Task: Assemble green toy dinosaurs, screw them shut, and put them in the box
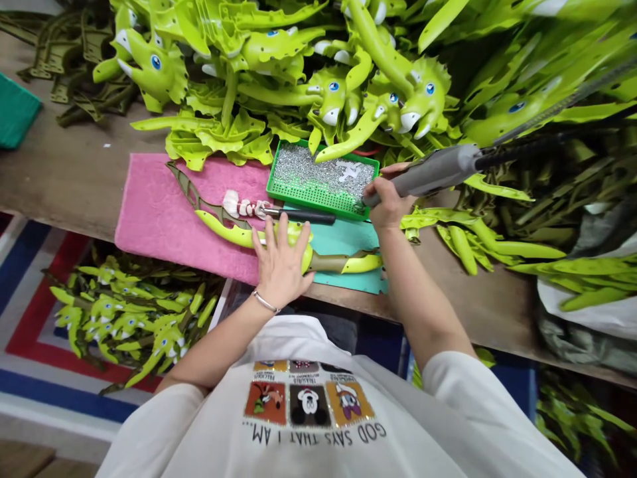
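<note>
My left hand [280,260] lies flat, fingers spread, pressing on a green plastic toy dinosaur part [233,232] that rests on a pink towel [159,212] and a teal mat [348,239]. My right hand [391,199] is closed round a grey electric screwdriver [432,171], its tip at the near right corner of a green tray [318,196] filled with small silver screws. A black-handled tool [303,215] lies between the tray and the toy part.
A big heap of green dinosaur shells [308,73] covers the back of the wooden bench [70,172]. More green pieces [478,242] lie to the right. A pile of assembled toys [134,318] sits on the floor at left. A cable runs from the screwdriver to the upper right.
</note>
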Tool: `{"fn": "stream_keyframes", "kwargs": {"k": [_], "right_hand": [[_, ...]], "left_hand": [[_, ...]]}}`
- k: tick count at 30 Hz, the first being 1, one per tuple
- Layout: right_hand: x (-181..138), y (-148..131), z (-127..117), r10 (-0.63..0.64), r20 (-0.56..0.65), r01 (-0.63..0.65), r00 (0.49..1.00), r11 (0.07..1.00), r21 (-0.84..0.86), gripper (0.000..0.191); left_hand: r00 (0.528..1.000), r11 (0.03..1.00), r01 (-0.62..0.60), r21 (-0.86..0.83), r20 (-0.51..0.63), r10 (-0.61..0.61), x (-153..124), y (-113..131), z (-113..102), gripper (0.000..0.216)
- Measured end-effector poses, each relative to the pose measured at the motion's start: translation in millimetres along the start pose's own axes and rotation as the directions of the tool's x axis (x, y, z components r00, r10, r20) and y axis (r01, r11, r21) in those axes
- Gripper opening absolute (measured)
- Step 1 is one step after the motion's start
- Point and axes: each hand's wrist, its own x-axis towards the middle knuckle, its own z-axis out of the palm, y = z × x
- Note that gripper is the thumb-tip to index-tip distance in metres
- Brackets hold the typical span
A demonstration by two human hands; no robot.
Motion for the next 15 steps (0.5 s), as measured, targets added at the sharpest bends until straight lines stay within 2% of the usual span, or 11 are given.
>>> {"fn": "stream_keyframes", "kwargs": {"k": [3,7,11,15], "right_hand": [[2,-10,2,0.006,0.006,-0.006,1.000,1.000,-0.002,0.038],[-21,-52,6,-0.066,-0.007,0.066,0.998,0.994,0.083,0.032],[-73,-97,7,-0.063,0.262,0.007,0.963,0.977,0.212,0.024],[-114,-106,5,-0.015,0.413,-0.086,0.911,0.970,0.226,0.020]], "left_hand": [[1.000,1.000,0.017,-0.014,-0.010,-0.017,0,0,0,0.100],[1.000,0.999,0.025,-0.028,0.001,-0.025,-1,1,1,0.099],[0.999,0.998,0.035,-0.045,0.023,-0.034,0,1,2,0.101],[0.999,0.998,0.034,-0.056,0.029,-0.033,-1,1,3,0.099]]}}
